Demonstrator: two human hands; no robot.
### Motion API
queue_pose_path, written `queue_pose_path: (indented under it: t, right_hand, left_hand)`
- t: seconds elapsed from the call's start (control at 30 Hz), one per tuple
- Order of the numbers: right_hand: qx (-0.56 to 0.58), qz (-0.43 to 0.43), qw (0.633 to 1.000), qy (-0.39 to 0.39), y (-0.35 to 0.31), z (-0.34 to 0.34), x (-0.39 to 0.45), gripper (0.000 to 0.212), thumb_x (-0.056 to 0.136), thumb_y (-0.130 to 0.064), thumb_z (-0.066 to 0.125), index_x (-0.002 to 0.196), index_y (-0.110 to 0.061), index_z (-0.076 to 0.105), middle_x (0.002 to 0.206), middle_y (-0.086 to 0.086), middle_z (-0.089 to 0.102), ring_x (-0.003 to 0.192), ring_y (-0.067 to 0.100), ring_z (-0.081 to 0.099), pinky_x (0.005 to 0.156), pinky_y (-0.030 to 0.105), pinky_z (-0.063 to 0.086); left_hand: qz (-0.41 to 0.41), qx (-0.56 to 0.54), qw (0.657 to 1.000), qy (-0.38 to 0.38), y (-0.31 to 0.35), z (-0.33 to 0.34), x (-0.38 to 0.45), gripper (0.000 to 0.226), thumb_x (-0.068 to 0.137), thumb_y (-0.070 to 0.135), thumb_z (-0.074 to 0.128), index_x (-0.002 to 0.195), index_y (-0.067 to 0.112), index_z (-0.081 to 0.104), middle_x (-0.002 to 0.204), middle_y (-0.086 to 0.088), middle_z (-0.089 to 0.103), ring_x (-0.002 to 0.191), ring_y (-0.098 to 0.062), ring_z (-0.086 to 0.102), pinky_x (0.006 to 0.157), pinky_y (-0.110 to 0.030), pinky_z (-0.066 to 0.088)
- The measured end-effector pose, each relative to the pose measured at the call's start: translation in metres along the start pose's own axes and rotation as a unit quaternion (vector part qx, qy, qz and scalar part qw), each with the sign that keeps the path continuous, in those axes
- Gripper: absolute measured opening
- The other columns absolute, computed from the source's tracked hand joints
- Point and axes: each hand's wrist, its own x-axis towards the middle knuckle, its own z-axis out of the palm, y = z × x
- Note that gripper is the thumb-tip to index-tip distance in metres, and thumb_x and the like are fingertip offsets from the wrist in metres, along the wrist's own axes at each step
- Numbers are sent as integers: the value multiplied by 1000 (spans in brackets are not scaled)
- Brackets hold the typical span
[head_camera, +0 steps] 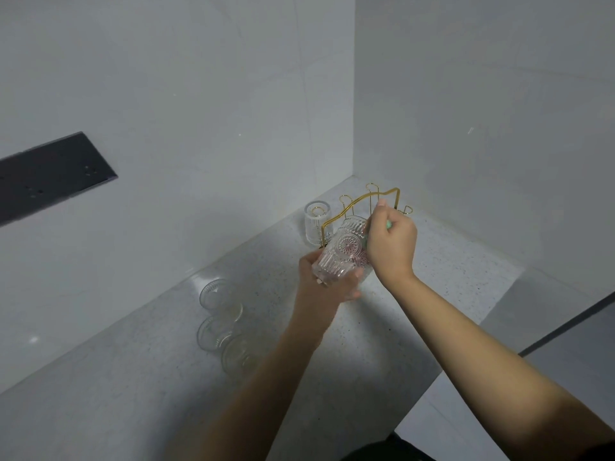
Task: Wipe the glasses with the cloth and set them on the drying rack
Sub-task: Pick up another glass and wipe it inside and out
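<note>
My left hand [327, 282] grips an embossed clear glass [342, 252] by its base, tilted with the mouth up and to the right. My right hand [391, 242] is curled at the glass's mouth and holds a greenish cloth [388, 224], of which only a sliver shows. Just behind the hands stands the gold wire drying rack [364, 197]. One ribbed glass [316, 224] sits upside down on a peg at the rack's left end. Three more glasses [221, 322] stand on the counter to the left.
The speckled pale counter [149, 377] runs into a corner between two white walls. A dark panel [50, 176] is set into the left wall. The counter's right edge drops off to a lower pale surface [549, 361].
</note>
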Motion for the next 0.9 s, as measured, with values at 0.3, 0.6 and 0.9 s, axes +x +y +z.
queue_pose_path:
  t: [0.3, 0.6, 0.9]
  right_hand:
    - [48, 6, 999, -3, 11, -16, 21, 53, 94, -30, 37, 50, 1, 40, 45, 9, 37, 47, 18, 37, 48, 29, 27]
    - [31, 21, 999, -7, 38, -23, 58, 57, 97, -30, 36, 58, 11, 44, 52, 16, 42, 50, 17, 40, 53, 27, 34]
    - [25, 139, 989, 40, 65, -2, 121, 56, 97, -30, 34, 56, 6, 46, 51, 13, 39, 50, 21, 37, 49, 29, 31]
  left_hand:
    - [-174, -195, 960, -100, 3, 20, 16, 63, 88, 54, 52, 132, 9, 52, 112, -16, 64, 85, -22, 70, 67, -32, 61]
    - [-60, -134, 988, -42, 1, 46, 50, 35, 87, 25, 70, 119, 19, 56, 101, 0, 71, 82, -17, 73, 63, -28, 60]
    - [37, 111, 992, 55, 2, 72, 107, 72, 79, 26, 79, 135, 21, 34, 122, 2, 56, 101, -11, 64, 78, -24, 57]
